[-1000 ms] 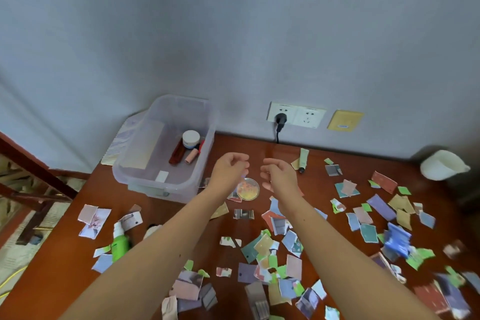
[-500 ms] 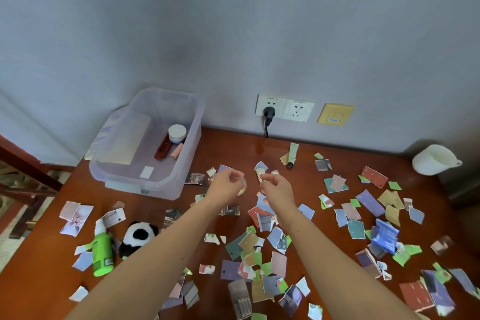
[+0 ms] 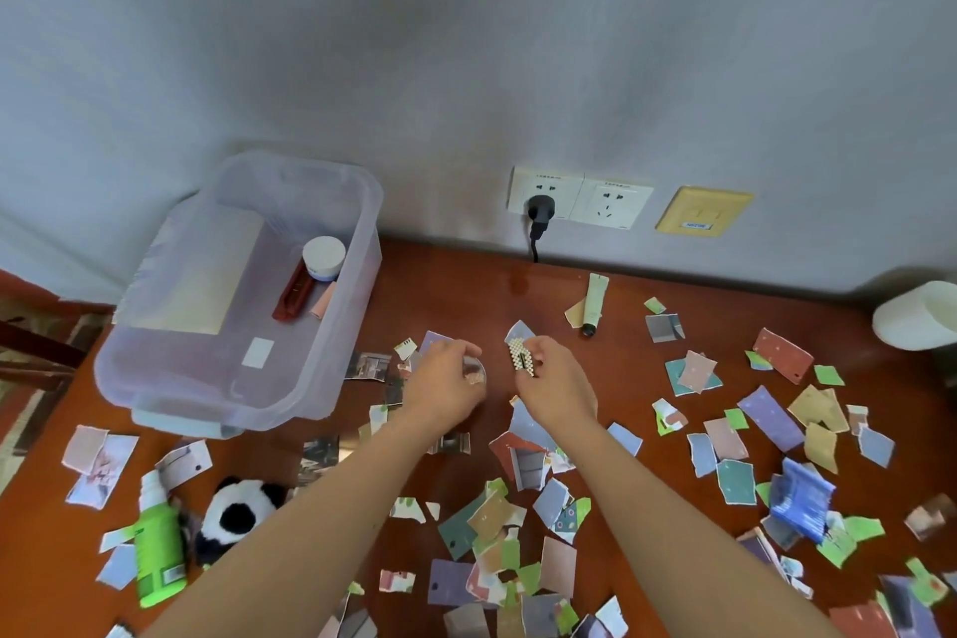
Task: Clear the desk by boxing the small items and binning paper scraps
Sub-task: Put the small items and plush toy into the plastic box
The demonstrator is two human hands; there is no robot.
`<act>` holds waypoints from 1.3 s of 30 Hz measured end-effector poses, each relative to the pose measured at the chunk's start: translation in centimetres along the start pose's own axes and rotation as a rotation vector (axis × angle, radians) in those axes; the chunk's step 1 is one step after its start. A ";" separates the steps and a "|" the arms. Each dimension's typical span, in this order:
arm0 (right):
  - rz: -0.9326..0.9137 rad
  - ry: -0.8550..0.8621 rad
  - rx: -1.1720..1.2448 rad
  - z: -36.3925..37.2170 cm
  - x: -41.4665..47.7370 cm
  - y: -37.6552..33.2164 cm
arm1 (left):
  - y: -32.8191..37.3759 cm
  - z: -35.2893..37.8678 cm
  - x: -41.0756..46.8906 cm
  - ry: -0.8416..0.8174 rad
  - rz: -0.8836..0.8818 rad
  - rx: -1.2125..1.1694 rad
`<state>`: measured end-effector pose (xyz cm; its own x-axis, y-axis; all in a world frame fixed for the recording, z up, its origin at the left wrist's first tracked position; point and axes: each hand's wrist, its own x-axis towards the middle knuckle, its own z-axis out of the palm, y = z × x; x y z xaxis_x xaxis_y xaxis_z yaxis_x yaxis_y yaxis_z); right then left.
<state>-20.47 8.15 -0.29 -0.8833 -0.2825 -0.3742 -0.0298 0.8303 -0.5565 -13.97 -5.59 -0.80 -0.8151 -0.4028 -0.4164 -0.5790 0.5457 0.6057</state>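
Two bare arms reach over a reddish wooden surface (image 3: 455,285) strewn with coloured paper scraps (image 3: 774,417). The right hand (image 3: 556,381) pinches a pearl-studded hair clip (image 3: 520,353); the left hand (image 3: 445,381), just beside it, curls round a small round item (image 3: 479,370). At far left a clear plastic box (image 3: 155,378) holds a white jar (image 3: 323,258) and a red case (image 3: 294,291). A panda toy (image 3: 238,513) and a green bottle (image 3: 158,549) lie near left.

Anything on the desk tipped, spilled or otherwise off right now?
Torn scraps litter most of the desk. The green bottle lies on its side at front left, beside the panda; no spill shows. The tube near the wall also lies flat. Nothing else stands out.
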 end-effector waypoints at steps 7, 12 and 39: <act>-0.046 0.004 -0.230 0.9 2.4 0.2 | -1.9 1.0 1.5 -0.002 0.065 0.324; -0.090 0.000 -0.322 1.3 3.1 0.3 | -2.3 1.4 2.0 0.030 0.097 0.389; 0.044 -0.059 0.271 0.3 -1.1 -3.2 | 0.4 -1.9 -1.8 0.110 0.018 -0.068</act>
<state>-19.29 5.62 1.68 -0.8521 -0.2831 -0.4402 0.1409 0.6860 -0.7138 -12.72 -6.00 1.50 -0.8164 -0.4737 -0.3303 -0.5588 0.5039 0.6586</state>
